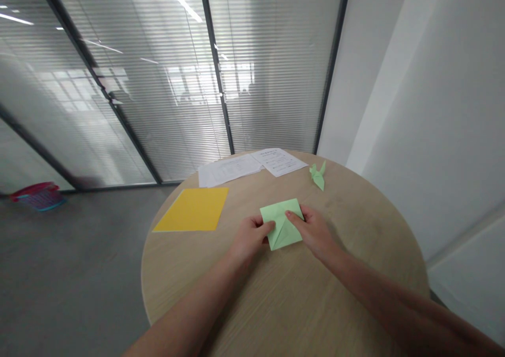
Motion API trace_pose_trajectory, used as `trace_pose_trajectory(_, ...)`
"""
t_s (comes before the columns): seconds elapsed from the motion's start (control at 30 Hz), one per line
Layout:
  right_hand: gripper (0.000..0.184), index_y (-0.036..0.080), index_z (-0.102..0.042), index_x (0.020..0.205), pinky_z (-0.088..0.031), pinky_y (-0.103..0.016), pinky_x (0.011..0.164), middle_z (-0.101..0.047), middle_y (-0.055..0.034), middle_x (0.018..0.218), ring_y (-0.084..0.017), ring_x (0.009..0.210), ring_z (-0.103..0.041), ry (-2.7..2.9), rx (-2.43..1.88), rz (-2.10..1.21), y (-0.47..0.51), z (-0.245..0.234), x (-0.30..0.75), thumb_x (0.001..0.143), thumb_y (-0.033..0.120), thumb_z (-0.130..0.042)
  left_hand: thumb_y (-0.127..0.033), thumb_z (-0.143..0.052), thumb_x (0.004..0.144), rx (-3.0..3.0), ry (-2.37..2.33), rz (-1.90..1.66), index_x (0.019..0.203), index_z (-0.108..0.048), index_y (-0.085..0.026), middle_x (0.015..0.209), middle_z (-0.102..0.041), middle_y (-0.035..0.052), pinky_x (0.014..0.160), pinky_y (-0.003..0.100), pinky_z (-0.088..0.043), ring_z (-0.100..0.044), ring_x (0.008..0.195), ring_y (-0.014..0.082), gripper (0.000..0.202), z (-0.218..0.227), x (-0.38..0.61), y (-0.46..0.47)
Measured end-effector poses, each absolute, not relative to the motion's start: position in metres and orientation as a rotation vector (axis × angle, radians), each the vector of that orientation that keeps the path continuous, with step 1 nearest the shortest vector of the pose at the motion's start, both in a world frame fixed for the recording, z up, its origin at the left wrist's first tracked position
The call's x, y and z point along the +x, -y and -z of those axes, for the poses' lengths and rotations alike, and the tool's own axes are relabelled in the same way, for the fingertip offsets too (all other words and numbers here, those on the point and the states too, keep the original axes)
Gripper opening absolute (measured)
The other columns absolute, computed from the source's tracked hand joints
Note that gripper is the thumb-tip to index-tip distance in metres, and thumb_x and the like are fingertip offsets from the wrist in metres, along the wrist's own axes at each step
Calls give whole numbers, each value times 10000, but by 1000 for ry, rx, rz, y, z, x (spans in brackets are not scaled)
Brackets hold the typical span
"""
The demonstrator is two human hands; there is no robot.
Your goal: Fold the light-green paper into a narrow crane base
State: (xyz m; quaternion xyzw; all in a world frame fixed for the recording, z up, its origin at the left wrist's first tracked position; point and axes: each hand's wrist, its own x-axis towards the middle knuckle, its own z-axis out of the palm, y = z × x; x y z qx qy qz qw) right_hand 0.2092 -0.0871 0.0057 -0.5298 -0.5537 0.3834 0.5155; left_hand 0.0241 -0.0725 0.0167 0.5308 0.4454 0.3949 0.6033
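Note:
A light green sheet of folded origami paper (281, 211) is held between both hands over the middle of the round table. My left hand (249, 236) grips its left edge, thumb on top and fingers underneath. On the right edge, my right hand (313, 228) is closed the same way, its thumb lying on the upper face. Creases run down to the paper's lower left corner, and a triangular flap shows there. Beyond my right hand stands a green folded paper crane (317, 176). The fingers under the paper are mostly hidden.
A stack of yellow paper (193, 209) lies at the left of the wooden table (363, 251). Printed white sheets (231, 169) lie along its far edge. A red and blue basket (39, 195) is on the floor at far left. A glass partition with blinds (276, 72) and a white wall (445, 125) stand close behind.

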Motion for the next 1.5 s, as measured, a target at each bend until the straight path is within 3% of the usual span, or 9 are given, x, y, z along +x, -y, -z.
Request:
trace_pose_trajectory(0.17,288,234,-709,871,-568,-357,658,-777,-64,860,-258,762,-706,1322,-1266,-908,85,-3,211,873,512,-638,-296,-781,709,1270,-1009,-886,844,-770,-131,820,-760,67,702,287,-537,-679,718,188,213,-20,24,72)
trace_pose_trajectory(0.43,295,229,-703,884,-565,-352,653,-773,-65,861,-251,741,-708,1301,-1248,-911,83,-3,215,878,517,-638,-348,-731,752,1331,-1038,-817,700,-709,-146,659,-673,23,591,259,-483,-588,578,141,210,-18,26,72)
trace_pose_trajectory(0.67,289,245,-709,869,-572,-361,652,-774,-57,825,-265,755,-718,1292,-1259,-911,83,-4,217,889,524,-637,-286,-758,673,1384,-1021,-776,654,-640,-170,640,-617,-9,610,253,-486,-567,583,124,167,-24,24,73)
trace_pose_trajectory(1.03,311,238,-720,896,-543,-347,612,-782,-69,877,-253,712,-702,1274,-1274,-870,79,-3,223,883,540,-645,-426,-688,694,1442,-1057,-713,557,-511,-217,530,-563,-16,506,244,-388,-543,495,128,306,-20,25,74)
trace_pose_trajectory(1.5,352,239,-731,943,-564,-356,622,-799,-73,912,-266,760,-728,1282,-1289,-843,75,3,225,902,571,-623,-253,-662,636,1510,-985,-700,617,-617,-192,589,-597,-20,568,232,-372,-507,559,113,78,-19,21,72)
